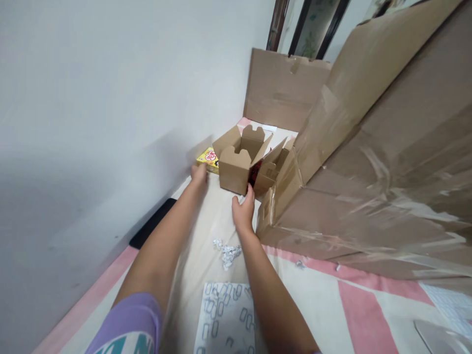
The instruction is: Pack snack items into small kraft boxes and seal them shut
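Observation:
A small yellow box [209, 157] with red print lies against the wall. My left hand [199, 174] is closed at its near left corner, and the fingertips are partly hidden. To the right of it stands a brown cardboard box [234, 170] with its flaps up. My right hand [244, 211] is open, thumb and fingers apart, just in front of that box's near right corner; whether a fingertip touches it I cannot tell. Another open brown box [271, 170] sits further right, with something dark and red between the two boxes.
A large taped cardboard sheet [368, 187] rises on the right, and another cardboard panel [285, 88] closes the back. Crumpled paper bits [229, 254] and a paper with drawn rectangles [224, 319] lie nearer me. A black flat object [153, 223] rests by the wall [92, 98].

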`<action>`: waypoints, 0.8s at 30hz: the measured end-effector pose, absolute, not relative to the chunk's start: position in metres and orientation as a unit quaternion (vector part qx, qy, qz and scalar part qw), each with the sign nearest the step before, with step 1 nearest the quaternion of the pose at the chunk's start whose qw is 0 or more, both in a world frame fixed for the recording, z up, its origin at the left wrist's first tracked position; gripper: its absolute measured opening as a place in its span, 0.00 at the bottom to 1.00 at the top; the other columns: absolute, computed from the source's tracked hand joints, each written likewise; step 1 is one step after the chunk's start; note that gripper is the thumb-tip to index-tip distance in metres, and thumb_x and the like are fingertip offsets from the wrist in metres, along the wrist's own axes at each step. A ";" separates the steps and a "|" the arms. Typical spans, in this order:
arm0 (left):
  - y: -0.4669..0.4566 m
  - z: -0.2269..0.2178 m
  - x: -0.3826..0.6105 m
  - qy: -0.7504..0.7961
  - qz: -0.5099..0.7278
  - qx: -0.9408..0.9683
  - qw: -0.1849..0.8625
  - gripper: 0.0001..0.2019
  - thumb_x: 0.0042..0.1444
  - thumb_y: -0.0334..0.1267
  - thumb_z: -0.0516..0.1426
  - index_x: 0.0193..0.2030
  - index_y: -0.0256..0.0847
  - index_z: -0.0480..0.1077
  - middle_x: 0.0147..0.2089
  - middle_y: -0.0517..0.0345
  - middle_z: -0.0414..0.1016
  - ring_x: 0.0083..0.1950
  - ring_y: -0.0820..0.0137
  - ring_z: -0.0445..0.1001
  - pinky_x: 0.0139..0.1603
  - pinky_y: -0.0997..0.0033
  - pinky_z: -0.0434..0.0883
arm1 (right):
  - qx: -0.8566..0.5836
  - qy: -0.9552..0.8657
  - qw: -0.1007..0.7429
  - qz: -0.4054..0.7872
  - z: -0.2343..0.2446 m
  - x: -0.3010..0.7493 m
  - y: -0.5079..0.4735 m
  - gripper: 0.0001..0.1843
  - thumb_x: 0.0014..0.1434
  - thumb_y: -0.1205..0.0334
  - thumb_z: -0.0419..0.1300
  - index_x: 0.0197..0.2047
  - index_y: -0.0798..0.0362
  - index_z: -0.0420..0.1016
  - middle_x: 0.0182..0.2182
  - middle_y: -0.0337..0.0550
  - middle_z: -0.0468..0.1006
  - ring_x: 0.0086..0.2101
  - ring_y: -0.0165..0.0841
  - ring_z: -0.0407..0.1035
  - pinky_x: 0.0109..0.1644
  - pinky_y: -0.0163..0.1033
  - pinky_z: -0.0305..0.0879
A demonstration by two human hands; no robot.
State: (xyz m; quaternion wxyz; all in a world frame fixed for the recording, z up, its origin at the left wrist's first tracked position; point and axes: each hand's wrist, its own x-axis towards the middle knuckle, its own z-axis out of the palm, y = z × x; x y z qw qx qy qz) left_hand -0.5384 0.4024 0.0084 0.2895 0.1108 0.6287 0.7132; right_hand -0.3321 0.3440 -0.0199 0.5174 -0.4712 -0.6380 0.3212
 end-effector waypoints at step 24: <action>0.397 0.057 -0.527 0.843 0.157 0.514 0.002 0.26 0.67 0.43 0.54 0.69 0.33 0.64 0.76 0.36 0.53 0.76 0.47 0.50 0.73 0.44 0.53 | -0.471 -0.642 0.512 0.323 -0.021 -0.331 0.343 0.37 0.56 0.60 0.56 0.68 0.62 0.62 0.65 0.62 0.69 0.64 0.48 0.65 0.70 0.55 0.58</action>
